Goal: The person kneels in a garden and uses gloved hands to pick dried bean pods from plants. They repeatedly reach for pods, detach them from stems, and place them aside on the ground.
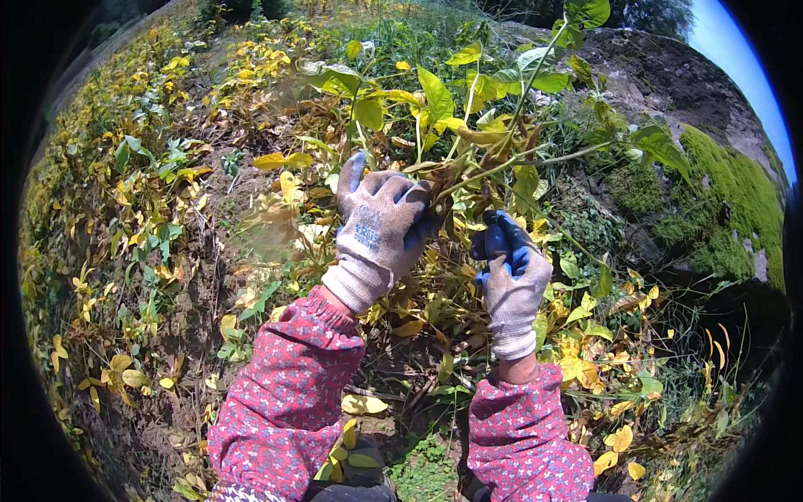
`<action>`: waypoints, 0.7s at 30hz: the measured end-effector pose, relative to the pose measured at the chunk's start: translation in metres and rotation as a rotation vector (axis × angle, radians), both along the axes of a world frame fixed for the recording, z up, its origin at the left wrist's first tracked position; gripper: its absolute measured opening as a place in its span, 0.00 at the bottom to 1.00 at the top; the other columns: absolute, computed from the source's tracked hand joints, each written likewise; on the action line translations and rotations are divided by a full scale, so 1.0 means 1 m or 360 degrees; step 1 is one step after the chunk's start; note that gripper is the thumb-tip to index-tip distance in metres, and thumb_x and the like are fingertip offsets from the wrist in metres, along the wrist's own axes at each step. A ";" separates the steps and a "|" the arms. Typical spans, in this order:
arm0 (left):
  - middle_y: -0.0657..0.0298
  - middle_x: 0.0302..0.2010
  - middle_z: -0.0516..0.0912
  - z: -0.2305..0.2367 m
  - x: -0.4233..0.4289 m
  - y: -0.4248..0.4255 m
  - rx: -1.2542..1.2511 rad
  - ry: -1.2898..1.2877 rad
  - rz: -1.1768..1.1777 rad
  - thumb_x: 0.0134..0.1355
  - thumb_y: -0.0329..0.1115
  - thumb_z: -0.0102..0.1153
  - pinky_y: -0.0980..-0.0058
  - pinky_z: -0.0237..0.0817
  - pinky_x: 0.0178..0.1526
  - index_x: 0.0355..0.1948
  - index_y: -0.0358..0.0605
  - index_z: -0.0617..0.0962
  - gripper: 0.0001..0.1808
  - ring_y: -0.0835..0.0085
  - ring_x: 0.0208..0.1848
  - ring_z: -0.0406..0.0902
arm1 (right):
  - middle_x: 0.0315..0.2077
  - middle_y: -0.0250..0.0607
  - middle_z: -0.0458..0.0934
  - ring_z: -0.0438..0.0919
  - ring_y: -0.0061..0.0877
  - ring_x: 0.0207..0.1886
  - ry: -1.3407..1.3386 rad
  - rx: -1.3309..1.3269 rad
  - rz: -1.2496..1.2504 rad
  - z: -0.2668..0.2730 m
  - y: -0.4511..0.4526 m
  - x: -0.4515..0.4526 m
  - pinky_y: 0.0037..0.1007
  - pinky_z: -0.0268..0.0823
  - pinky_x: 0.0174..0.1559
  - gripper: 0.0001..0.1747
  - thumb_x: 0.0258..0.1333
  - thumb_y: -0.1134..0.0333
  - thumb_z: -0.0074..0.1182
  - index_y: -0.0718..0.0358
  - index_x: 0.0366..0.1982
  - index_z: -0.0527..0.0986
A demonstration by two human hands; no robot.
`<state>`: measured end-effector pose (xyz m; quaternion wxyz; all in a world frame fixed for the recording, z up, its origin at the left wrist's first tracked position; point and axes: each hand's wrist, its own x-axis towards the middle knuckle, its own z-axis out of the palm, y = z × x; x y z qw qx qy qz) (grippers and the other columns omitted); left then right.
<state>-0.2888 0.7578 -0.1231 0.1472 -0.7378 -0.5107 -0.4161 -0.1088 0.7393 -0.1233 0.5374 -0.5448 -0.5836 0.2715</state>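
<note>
My left hand [384, 216], in a dirty white knit glove with a blue palm, is closed around the stems of a bean plant [467, 179]. Green and yellow leaves spread above it, and brown pods [486, 147] cluster beside the fist. My right hand [511, 254], gloved the same way, is just below the stems and to the right of the left hand. Its blue fingertips are bent together near the hanging pods; whether a pod is between them is hidden. A long stem [564, 157] with leaves reaches out to the right above this hand.
Yellowing bean plants [150, 238] cover the slope to the left, with bare soil [232, 182] between them. A large mossy rock [709, 182] rises at the right. Fallen yellow leaves [364, 405] and low green weeds [426, 470] lie near my legs.
</note>
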 end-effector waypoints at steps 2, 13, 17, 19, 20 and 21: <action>0.67 0.35 0.80 0.000 0.000 -0.001 -0.0020 0.0045 -0.0048 0.46 0.40 0.67 0.40 0.44 0.67 0.35 0.55 0.81 0.14 0.63 0.46 0.77 | 0.37 0.47 0.84 0.84 0.30 0.37 -0.0014 0.0055 -0.0023 -0.001 0.004 -0.005 0.28 0.73 0.43 0.14 0.59 0.70 0.56 0.67 0.46 0.79; 0.65 0.35 0.80 0.003 0.008 -0.009 -0.0140 0.0167 0.0046 0.47 0.37 0.63 0.41 0.44 0.68 0.39 0.57 0.83 0.15 0.62 0.43 0.77 | 0.25 0.46 0.79 0.78 0.41 0.26 -0.0303 0.0541 0.0158 0.013 -0.023 -0.028 0.35 0.69 0.29 0.06 0.55 0.70 0.60 0.65 0.34 0.78; 0.64 0.37 0.80 0.005 0.004 -0.010 -0.0086 0.0198 0.0131 0.47 0.39 0.64 0.43 0.44 0.68 0.44 0.58 0.82 0.19 0.62 0.44 0.77 | 0.23 0.46 0.77 0.77 0.34 0.25 -0.0578 0.0265 0.0344 0.016 -0.026 -0.027 0.29 0.69 0.33 0.09 0.55 0.69 0.60 0.69 0.32 0.77; 0.64 0.37 0.80 0.005 0.002 -0.009 -0.0072 0.0121 0.0135 0.46 0.39 0.64 0.43 0.45 0.68 0.44 0.58 0.82 0.20 0.62 0.44 0.77 | 0.25 0.46 0.79 0.78 0.35 0.25 -0.0735 0.0314 0.0539 0.015 -0.025 -0.020 0.29 0.70 0.34 0.08 0.54 0.70 0.60 0.68 0.34 0.78; 0.65 0.36 0.80 0.005 0.002 -0.008 -0.0088 0.0144 0.0178 0.46 0.39 0.65 0.43 0.46 0.68 0.43 0.59 0.82 0.19 0.62 0.44 0.77 | 0.27 0.47 0.80 0.79 0.35 0.26 -0.0516 0.0344 0.0655 0.014 -0.024 -0.017 0.29 0.70 0.34 0.09 0.53 0.70 0.60 0.68 0.36 0.78; 0.65 0.36 0.80 0.006 0.002 -0.008 -0.0064 0.0152 0.0136 0.47 0.39 0.65 0.44 0.47 0.67 0.43 0.58 0.82 0.19 0.62 0.43 0.77 | 0.29 0.42 0.82 0.80 0.28 0.27 -0.0401 0.0221 0.0640 0.014 -0.024 -0.012 0.26 0.71 0.33 0.10 0.54 0.72 0.58 0.67 0.38 0.80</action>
